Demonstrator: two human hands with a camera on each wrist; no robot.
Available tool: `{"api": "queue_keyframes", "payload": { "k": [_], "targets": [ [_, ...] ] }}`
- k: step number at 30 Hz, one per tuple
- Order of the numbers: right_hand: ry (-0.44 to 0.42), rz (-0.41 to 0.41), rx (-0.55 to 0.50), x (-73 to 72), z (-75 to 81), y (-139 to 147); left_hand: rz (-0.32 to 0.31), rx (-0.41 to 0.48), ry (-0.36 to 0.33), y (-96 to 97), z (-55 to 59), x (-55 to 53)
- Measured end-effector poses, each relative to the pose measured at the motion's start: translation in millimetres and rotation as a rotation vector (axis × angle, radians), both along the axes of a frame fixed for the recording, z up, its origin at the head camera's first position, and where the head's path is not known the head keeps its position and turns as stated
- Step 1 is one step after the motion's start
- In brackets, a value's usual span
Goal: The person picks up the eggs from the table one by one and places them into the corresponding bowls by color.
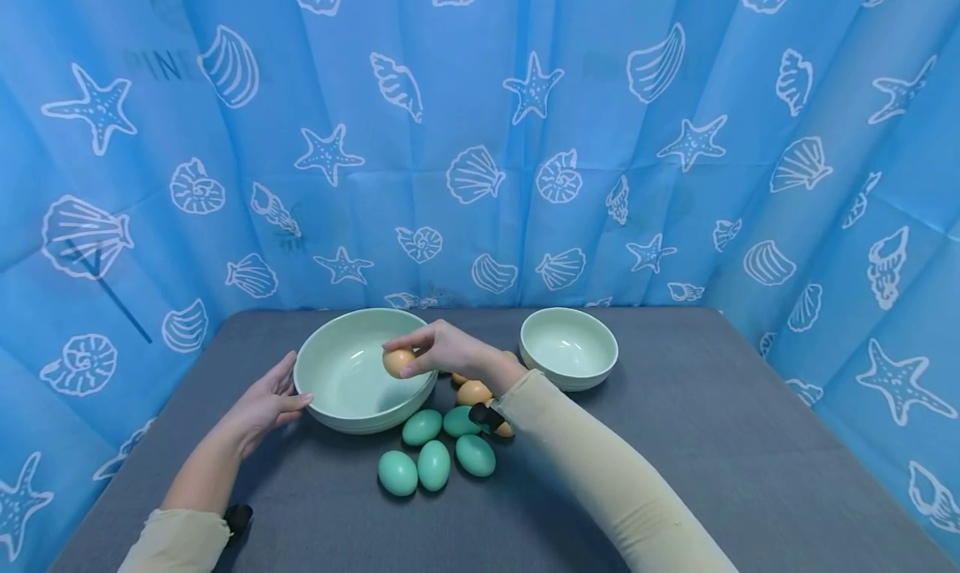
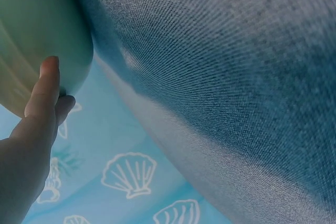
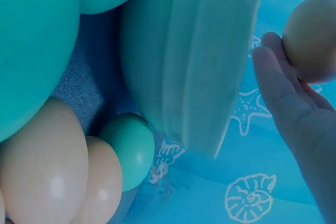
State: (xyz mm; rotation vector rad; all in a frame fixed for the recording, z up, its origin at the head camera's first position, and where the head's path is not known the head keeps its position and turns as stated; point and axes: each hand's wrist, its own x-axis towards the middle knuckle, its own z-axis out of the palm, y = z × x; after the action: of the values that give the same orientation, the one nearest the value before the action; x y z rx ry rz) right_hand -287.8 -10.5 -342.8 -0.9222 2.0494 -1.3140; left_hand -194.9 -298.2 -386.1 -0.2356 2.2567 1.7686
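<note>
Over the right part of the large pale green bowl (image 1: 341, 381), my right hand (image 1: 453, 349) pinches a brown egg (image 1: 397, 363) between thumb and fingers. In the right wrist view this egg (image 3: 312, 40) is above the bowl's rim level, apart from the wall. My left hand (image 1: 262, 402) rests against the bowl's left outer side, thumb toward the front and fingers farther back. The left wrist view shows extended fingers (image 2: 44, 87) on the bowl's wall. Several green eggs (image 1: 434, 465) lie in front of the bowl. Brown eggs (image 1: 472, 392) sit to its right, partly hidden by my right arm.
A smaller pale green bowl (image 1: 570, 348) stands at the back right, with no eggs inside. Everything lies on a grey cloth-covered table (image 1: 697, 439). A blue curtain (image 1: 495, 223) with white shells and starfish hangs behind the table and along its sides.
</note>
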Motion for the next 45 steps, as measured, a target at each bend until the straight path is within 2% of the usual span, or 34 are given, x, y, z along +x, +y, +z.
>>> {"api": "queue_keyframes", "payload": {
  "k": [7, 12, 18, 28, 37, 45],
  "targets": [
    [-0.054, -0.011, 0.025, -1.4, 1.3, -9, -0.003, 0.010, -0.002, -0.7, 1.0, 1.6],
    [-0.057, -0.011, 0.064, -2.1, -0.7, -17, -0.016, 0.011, 0.003, -1.4, 1.8, 1.9],
    [-0.071, -0.017, 0.094, -4.1, -8.2, -26, -0.018, -0.003, -0.001, -1.3, 1.3, 1.6],
    [-0.103, 0.031, 0.124, -9.7, -19.3, -39, -0.008, -0.008, -0.003, -1.6, -0.3, 1.0],
    [-0.179, -0.014, 0.123, -17.0, -23.0, -50, -0.001, -0.020, 0.000, -0.9, 0.8, 0.4],
    [-0.134, 0.057, 0.214, -21.1, -29.2, -57, 0.012, -0.010, 0.005, 0.8, 1.2, -0.2]
  ]
}}
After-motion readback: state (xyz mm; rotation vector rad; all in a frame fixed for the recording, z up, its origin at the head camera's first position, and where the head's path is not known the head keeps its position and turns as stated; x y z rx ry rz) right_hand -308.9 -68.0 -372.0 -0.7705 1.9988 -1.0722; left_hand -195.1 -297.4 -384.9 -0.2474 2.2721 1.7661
